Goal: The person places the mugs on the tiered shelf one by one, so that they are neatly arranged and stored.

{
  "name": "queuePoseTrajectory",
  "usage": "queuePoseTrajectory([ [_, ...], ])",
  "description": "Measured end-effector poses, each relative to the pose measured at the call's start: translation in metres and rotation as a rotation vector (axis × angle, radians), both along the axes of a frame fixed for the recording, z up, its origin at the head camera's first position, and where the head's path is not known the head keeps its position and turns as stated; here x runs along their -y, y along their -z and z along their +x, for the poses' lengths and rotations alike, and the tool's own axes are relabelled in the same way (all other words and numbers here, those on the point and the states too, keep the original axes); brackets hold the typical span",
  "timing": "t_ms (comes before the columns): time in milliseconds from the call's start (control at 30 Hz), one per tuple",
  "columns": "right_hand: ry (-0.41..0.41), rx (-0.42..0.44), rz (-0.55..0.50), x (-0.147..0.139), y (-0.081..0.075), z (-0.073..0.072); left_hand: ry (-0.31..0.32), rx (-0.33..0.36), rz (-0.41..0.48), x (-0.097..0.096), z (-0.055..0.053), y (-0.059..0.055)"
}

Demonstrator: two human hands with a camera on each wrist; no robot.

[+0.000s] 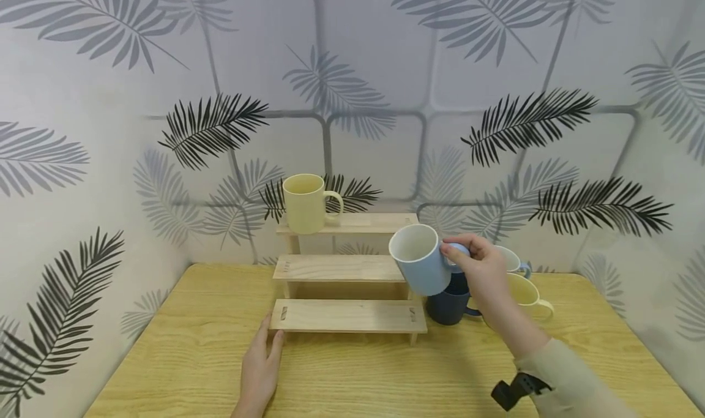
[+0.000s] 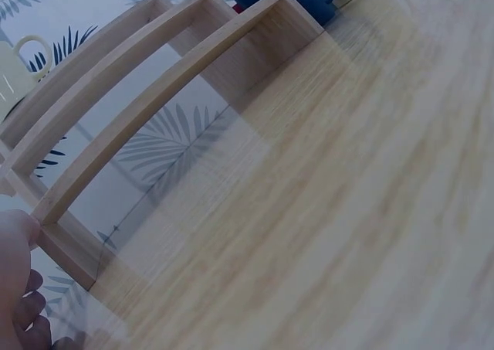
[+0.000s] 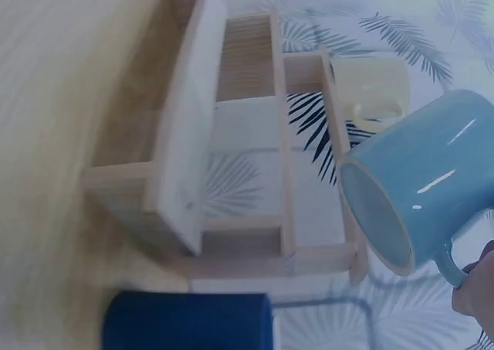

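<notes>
A: What do we log for the setting?
B: A leaf-patterned wall (image 1: 374,57), then the desk (image 1: 182,344). On the desk we have a wooden rack (image 1: 338,268) of three tiers.
A: Hands?
B: Left hand (image 1: 261,369) at the rack's left front corner, thumb and fingers gripping it; we read this as steadying. Right hand (image 1: 484,274) raised, pinching the blue mug (image 1: 424,274).
A: Position of that mug?
B: Aloft near the rack's right end, tilted, mouth up and leftward. We see no contact with any tier.
A: The other mugs?
B: Yellow mug (image 1: 305,207) upright on the top tier, toward its left end. Navy mug (image 1: 446,308) on the desk, just beside the rack's right end; second yellow mug (image 1: 523,291) farther right; pale mug (image 1: 508,259) behind it, partly hidden.
A: Progress?
B: Early, we judge: one mug set on the rack, one in hand, three on the desk. Probably left: placing the held one, then those three. Its intended tier we cannot tell.
A: Smallest detail?
B: The handle (image 1: 457,254), where thumb and fingers pinch.
</notes>
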State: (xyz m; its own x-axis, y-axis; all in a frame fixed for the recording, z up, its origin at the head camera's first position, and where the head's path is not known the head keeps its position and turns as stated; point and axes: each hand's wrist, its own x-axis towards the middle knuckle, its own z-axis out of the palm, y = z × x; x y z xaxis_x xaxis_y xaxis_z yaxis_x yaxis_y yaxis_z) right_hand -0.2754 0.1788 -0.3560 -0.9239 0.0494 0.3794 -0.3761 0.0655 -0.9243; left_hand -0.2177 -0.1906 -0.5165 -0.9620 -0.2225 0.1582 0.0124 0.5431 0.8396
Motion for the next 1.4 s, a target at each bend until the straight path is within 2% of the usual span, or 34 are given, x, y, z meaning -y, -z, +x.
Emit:
queuePoseTrajectory([
  [67,0.018,-0.026,-0.025,0.010,-0.007,-0.011,0.003,-0.002,-0.001,0.001,-0.001,0.001],
  [167,0.040,-0.046,-0.115,0.026,-0.016,-0.027,0.009,-0.009,-0.002,0.002,-0.001,0.002],
  [267,0.070,-0.036,-0.172,0.039,-0.023,-0.041,0.011,-0.013,0.001,0.002,-0.002,0.002],
  [467,0.112,-0.056,-0.325,0.058,-0.029,-0.070,0.014,-0.012,0.003,0.002,-0.002,0.002],
  [533,0.134,-0.049,-0.340,0.062,-0.030,-0.078,0.013,-0.016,0.000,0.002,-0.002,0.003],
  [733,0.190,-0.016,-0.308,0.072,-0.030,-0.097,0.006,-0.009,-0.007,0.002,-0.002,0.004],
  [933,0.222,-0.020,-0.278,0.080,-0.029,-0.109,0.010,0.011,-0.008,0.001,0.000,0.002],
  [1233,0.201,0.017,-0.204,0.076,-0.023,-0.118,0.000,0.001,-0.012,0.001,-0.001,0.002],
  [1400,0.155,0.059,-0.203,0.067,-0.018,-0.121,-0.004,0.001,-0.017,0.001,-0.001,0.003],
])
